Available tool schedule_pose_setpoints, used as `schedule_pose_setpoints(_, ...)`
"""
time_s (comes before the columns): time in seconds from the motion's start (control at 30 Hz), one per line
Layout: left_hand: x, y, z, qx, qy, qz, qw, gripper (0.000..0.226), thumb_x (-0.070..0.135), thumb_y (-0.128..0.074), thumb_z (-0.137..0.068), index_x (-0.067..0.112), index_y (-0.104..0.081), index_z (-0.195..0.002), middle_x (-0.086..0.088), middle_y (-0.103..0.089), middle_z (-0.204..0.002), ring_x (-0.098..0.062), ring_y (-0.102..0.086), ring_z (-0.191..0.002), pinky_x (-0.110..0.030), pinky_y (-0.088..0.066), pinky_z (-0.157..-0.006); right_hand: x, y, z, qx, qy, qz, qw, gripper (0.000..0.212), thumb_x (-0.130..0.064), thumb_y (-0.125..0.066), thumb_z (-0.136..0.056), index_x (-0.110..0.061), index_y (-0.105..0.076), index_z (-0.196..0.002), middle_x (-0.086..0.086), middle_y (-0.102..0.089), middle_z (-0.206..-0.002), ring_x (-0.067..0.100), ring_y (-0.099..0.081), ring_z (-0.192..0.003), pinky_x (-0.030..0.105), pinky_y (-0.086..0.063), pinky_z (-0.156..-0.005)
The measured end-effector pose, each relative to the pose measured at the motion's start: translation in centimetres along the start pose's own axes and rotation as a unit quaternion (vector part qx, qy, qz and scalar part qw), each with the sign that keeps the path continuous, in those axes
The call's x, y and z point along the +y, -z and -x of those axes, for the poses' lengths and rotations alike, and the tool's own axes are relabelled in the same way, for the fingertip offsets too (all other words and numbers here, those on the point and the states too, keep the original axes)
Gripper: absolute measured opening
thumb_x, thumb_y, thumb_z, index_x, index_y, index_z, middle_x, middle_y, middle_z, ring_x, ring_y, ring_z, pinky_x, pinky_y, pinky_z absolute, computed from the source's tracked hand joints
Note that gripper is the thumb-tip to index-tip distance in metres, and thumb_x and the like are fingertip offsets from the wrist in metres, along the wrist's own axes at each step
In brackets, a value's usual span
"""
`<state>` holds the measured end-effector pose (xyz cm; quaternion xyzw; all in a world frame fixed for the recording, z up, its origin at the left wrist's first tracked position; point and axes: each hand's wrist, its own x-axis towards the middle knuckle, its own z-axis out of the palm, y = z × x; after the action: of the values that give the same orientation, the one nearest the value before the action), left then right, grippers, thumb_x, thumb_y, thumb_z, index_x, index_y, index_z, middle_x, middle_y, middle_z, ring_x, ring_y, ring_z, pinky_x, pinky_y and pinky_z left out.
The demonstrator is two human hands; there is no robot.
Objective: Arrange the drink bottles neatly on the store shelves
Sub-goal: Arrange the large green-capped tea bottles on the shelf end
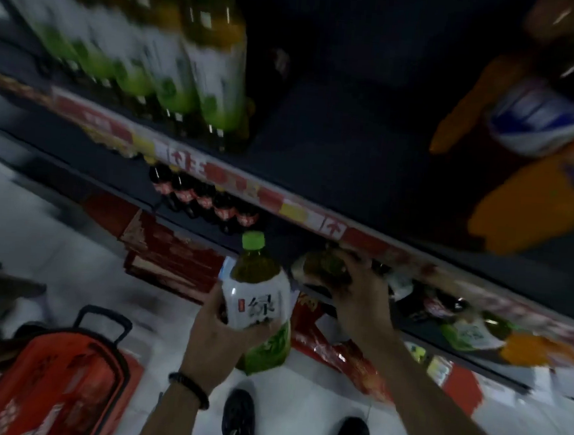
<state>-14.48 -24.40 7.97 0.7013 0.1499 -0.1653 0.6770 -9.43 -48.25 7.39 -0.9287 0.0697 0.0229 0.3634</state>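
Observation:
My left hand [215, 342] grips a green tea bottle [259, 294] with a green cap and white label, held upright in front of the lower shelf. My right hand [358, 291] is closed around a second green tea bottle [323, 264] at the front lip of the lower shelf [457, 354], under the price strip. A row of similar green tea bottles [173, 71] stands on the upper shelf [336, 145] at the left. More bottles [469, 331] lie jumbled on the lower shelf to the right.
Dark cola bottles [204, 200] line the lower shelf at the left. Orange drink bottles [537, 209] stand on the upper shelf at the right. A red shopping basket [59, 388] sits on the white floor at the lower left. Red cartons [172, 256] are stacked under the shelf.

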Motion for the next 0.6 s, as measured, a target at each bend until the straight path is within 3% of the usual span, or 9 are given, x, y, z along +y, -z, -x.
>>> schedule_pose_setpoints(0.07, 3.5, -0.2, 2.0, -0.012, -0.024, -0.005, 1.0, 0.067, 0.005, -0.094, -0.067, 0.031, -0.066, -0.123, 0.012, -0.079, -0.11, -0.01, -0.076, -0.099, -0.025, -0.064, -0.075, -3.0, 4.5, 3.3, 0.064, 0.012, 0.018, 0.998, 0.045, -0.013, -0.082, -0.086, -0.019, -0.07, -0.129, -0.005, -0.074, -0.113, 0.022, -0.072, -0.099, 0.022, -0.05, -0.081)
schedule_pose_setpoints(0.17, 7.4, -1.0, 4.4, -0.047, -0.056, -0.005, 0.997, 0.068, 0.005, -0.092, -0.07, 0.03, -0.065, -0.127, 0.012, -0.078, -0.112, -0.009, -0.075, -0.102, -0.027, -0.064, -0.078, -6.5, 9.9, 7.0, 0.098, 0.007, -0.007, 0.995, 0.037, -0.028, -0.085, -0.087, -0.027, -0.072, -0.122, -0.015, -0.074, -0.106, 0.004, -0.07, -0.092, 0.015, -0.053, -0.079)
schedule_pose_setpoints(0.3, 12.1, -2.9, 6.7, -0.101, -0.095, -0.014, 0.99, 0.073, 0.026, -0.098, -0.066, 0.028, -0.064, -0.131, 0.005, -0.077, -0.117, -0.016, -0.074, -0.11, -0.035, -0.064, -0.085, -9.7, 17.4, 11.1, 0.184, 0.003, 0.006, 0.983, 0.029, -0.043, -0.082, -0.085, -0.029, -0.074, -0.109, -0.02, -0.072, -0.088, -0.01, -0.064, -0.076, 0.001, -0.042, -0.065)
schedule_pose_setpoints(0.37, 14.6, -4.4, 7.4, -0.139, -0.117, -0.02, 0.983, 0.076, 0.032, -0.1, -0.063, 0.029, -0.065, -0.13, 0.0, -0.077, -0.118, -0.021, -0.074, -0.111, -0.044, -0.064, -0.088, -10.4, 21.4, 12.7, 0.219, -0.016, -0.007, 0.976, 0.025, -0.047, -0.079, -0.086, -0.03, -0.073, -0.103, -0.02, -0.072, -0.085, -0.01, -0.064, -0.075, 0.004, -0.043, -0.061)
schedule_pose_setpoints(0.47, 17.6, -7.9, 8.2, -0.213, -0.143, -0.023, 0.966, 0.078, 0.021, -0.1, -0.063, 0.027, -0.064, -0.133, -0.006, -0.077, -0.121, -0.029, -0.073, -0.113, -0.055, -0.061, -0.091, -10.2, 27.1, 15.1, 0.288, -0.047, 0.009, 0.956, 0.024, -0.048, -0.081, -0.084, -0.03, -0.072, -0.096, -0.014, -0.072, -0.078, -0.003, -0.066, -0.068, 0.013, -0.048, -0.057)
schedule_pose_setpoints(0.57, 20.3, -12.9, 9.3, -0.265, -0.171, -0.026, 0.949, 0.084, 0.037, -0.104, -0.053, 0.036, -0.066, -0.128, -0.006, -0.076, -0.122, -0.031, -0.073, -0.114, -0.057, -0.06, -0.091, -9.0, 32.6, 17.3, 0.345, -0.072, 0.018, 0.936, 0.025, -0.047, -0.082, -0.084, -0.025, -0.071, -0.09, -0.007, -0.07, -0.071, 0.006, -0.066, -0.064, 0.025, -0.052, -0.056)
schedule_pose_setpoints(0.6, 20.9, -14.7, 9.6, -0.28, -0.187, -0.031, 0.941, 0.081, 0.033, -0.103, -0.055, 0.035, -0.066, -0.127, -0.006, -0.076, -0.122, -0.031, -0.073, -0.113, -0.058, -0.06, -0.091, -8.3, 34.3, 17.9, 0.357, -0.082, 0.028, 0.93, 0.026, -0.047, -0.081, -0.084, -0.023, -0.071, -0.089, -0.005, -0.07, -0.071, 0.011, -0.067, -0.065, 0.03, -0.053, -0.059)
